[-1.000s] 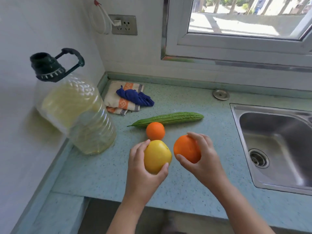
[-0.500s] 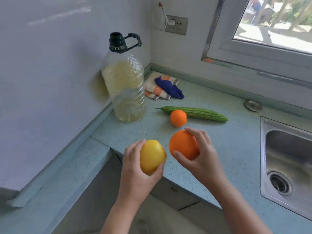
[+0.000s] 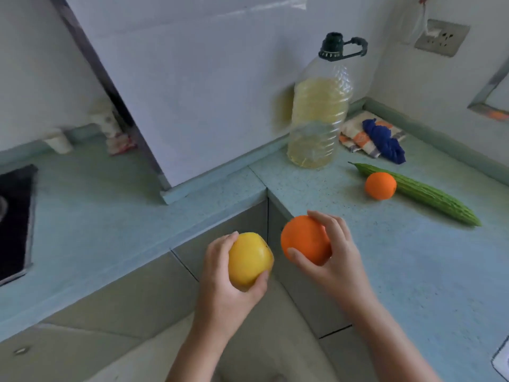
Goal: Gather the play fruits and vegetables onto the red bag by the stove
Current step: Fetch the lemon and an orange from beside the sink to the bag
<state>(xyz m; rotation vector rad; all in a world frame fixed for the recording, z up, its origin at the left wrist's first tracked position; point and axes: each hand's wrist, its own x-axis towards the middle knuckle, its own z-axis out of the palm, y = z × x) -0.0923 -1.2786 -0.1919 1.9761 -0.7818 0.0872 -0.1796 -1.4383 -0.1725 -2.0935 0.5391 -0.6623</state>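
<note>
Left hand (image 3: 223, 292) grips smooth yellow fruit (image 3: 249, 260), right hand (image 3: 341, 267) round orange (image 3: 303, 239).

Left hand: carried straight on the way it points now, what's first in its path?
Left hand, yellow fruit leading, points toward the inner corner of the countertop: probably that edge first. If it rides above counter height, the oil bottle behind it. Depth unclear from one view.

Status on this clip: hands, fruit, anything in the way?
Both full: left hand grips yellow fruit, right hand grips large orange. On the counter, ungathered: small orange, green gourd. No red bag in view; nothing blocks the hands.
</note>
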